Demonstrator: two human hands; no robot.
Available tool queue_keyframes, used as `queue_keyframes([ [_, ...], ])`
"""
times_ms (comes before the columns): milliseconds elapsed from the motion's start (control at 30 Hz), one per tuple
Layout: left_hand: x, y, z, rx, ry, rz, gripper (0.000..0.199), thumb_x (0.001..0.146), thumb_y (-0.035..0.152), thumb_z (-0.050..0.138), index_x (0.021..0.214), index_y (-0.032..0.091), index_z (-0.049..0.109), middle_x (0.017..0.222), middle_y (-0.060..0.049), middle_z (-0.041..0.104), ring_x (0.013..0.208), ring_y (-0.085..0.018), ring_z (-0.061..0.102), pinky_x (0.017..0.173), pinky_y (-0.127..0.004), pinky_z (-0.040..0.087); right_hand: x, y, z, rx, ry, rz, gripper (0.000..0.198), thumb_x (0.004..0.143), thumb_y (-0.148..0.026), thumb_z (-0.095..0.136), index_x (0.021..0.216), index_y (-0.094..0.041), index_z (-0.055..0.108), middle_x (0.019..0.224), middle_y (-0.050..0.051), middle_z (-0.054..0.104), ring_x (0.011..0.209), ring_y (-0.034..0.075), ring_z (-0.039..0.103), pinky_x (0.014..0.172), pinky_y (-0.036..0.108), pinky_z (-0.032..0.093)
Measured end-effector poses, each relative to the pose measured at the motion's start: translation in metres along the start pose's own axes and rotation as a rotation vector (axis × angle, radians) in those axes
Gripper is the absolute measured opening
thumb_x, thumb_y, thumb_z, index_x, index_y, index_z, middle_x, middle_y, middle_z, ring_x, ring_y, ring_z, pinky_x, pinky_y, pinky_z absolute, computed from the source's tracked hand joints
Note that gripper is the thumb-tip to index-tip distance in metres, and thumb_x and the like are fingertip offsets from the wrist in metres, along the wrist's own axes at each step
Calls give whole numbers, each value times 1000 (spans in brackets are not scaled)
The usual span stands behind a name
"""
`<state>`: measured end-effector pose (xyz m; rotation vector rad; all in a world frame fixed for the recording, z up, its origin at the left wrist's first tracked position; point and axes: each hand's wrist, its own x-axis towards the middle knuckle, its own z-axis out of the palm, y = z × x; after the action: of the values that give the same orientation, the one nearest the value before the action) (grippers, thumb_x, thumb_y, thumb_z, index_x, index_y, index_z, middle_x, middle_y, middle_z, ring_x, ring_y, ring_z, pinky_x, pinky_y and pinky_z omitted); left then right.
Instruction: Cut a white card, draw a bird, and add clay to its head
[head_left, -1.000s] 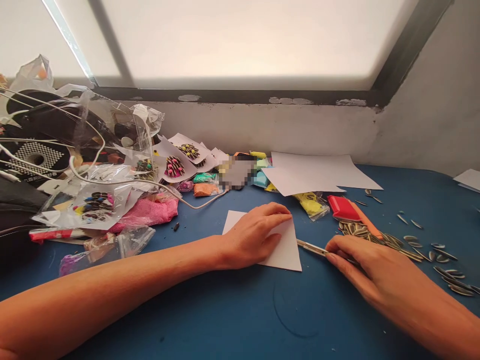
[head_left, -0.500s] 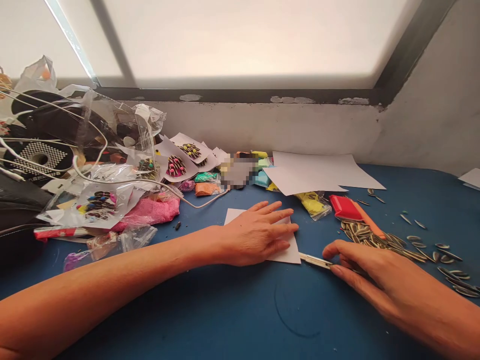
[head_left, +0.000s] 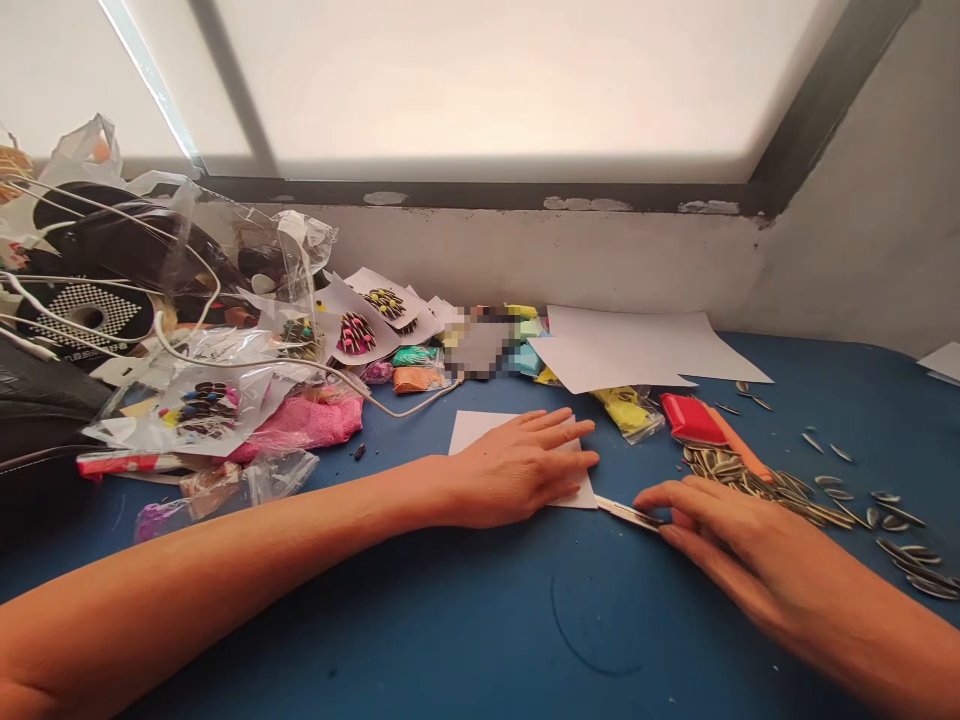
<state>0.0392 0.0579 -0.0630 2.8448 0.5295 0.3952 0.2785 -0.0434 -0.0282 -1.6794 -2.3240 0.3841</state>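
My left hand [head_left: 521, 468] lies flat with fingers spread over a small white sheet of paper [head_left: 480, 428], pressing it to the blue tabletop [head_left: 450, 620]. The palm and fingers hide much of the sheet. At its right edge is the tip of a slim, pale utility knife [head_left: 628, 514]. My right hand [head_left: 720, 530] grips this knife between thumb and fingers, which cover its rear part. Just beyond the right hand, a pile of striped sunflower seeds [head_left: 724, 465] lies beside a red packet [head_left: 691, 418] and an orange strip [head_left: 742, 445].
Larger white sheets [head_left: 637, 345] lie at the back, partly over a yellow clay packet [head_left: 628, 408]. Loose seeds [head_left: 919, 555] are scattered at the right. On the left are seed-covered paper pieces [head_left: 356, 333], a pink packet [head_left: 307, 425], plastic bags and a white cable [head_left: 375, 398].
The paper's near edge has shifted slightly away from me under my left hand. My right hand and the knife have moved a little to the left. The view has shifted slightly.
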Motion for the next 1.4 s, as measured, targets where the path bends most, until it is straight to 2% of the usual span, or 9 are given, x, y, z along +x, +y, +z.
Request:
queue_keyframes([
  [133, 0, -2, -2, -97, -53, 3, 45, 103, 34, 38, 144, 18, 48, 155, -11, 37, 148, -26, 26, 121, -46, 25, -2, -4, 4, -15, 54, -26, 35, 96, -45, 42, 95, -28, 73, 86, 6, 71, 76, 21, 68, 66, 31, 55],
  [233, 0, -3, -5, -162, -59, -25, 47, 101, 29, 43, 147, 19, 43, 156, -10, 35, 148, -24, 25, 121, -45, 25, -6, -6, 10, -18, 133, -60, 37, 98, -45, 40, 98, -29, 74, 84, 5, 67, 73, 18, 67, 64, 28, 54],
  [433, 0, -5, -5, -217, -19, -23, 38, 99, 26, 48, 134, 19, 59, 156, -12, 35, 146, -21, 31, 120, -38, 27, -14, -6, 18, -63, 221, -134, 34, 100, -42, 43, 106, -29, 73, 81, 2, 60, 65, 13, 61, 58, 23, 49],
  [600, -1, -7, -4, -196, -42, -28, 38, 101, 32, 44, 135, 22, 58, 155, -9, 39, 147, -20, 29, 121, -38, 26, -17, -7, 21, -123, 299, -140, 36, 100, -42, 42, 101, -28, 75, 79, 2, 60, 62, 13, 61, 55, 22, 49],
  [733, -1, -6, -6, -207, -79, -34, 42, 104, 33, 36, 138, 21, 56, 156, -10, 37, 149, -22, 24, 121, -40, 24, -18, -11, 24, -157, 349, -123, 40, 100, -45, 40, 94, -28, 76, 77, 3, 60, 60, 12, 61, 53, 21, 49],
  [967, 0, -4, -8, -220, -105, -47, 43, 104, 32, 35, 140, 19, 54, 158, -10, 33, 150, -23, 22, 123, -39, 19, -15, -14, 21, -146, 362, -203, 38, 101, -42, 40, 89, -27, 72, 74, 0, 58, 58, 10, 60, 51, 17, 49],
  [1167, 0, -4, -9, -197, -156, -70, 43, 101, 20, 39, 142, 22, 51, 160, -6, 29, 151, -20, 18, 123, -36, 16, -11, -15, 22, -153, 377, -218, 35, 101, -40, 41, 89, -26, 71, 75, 1, 58, 58, 9, 60, 52, 16, 49],
  [1400, 1, -3, -11, -191, -176, -77, 44, 100, 19, 38, 143, 21, 50, 160, -7, 29, 151, -20, 17, 123, -37, 16, -13, -15, 22, -144, 354, -230, 34, 101, -40, 41, 88, -26, 70, 73, 0, 57, 58, 9, 59, 51, 16, 48],
])
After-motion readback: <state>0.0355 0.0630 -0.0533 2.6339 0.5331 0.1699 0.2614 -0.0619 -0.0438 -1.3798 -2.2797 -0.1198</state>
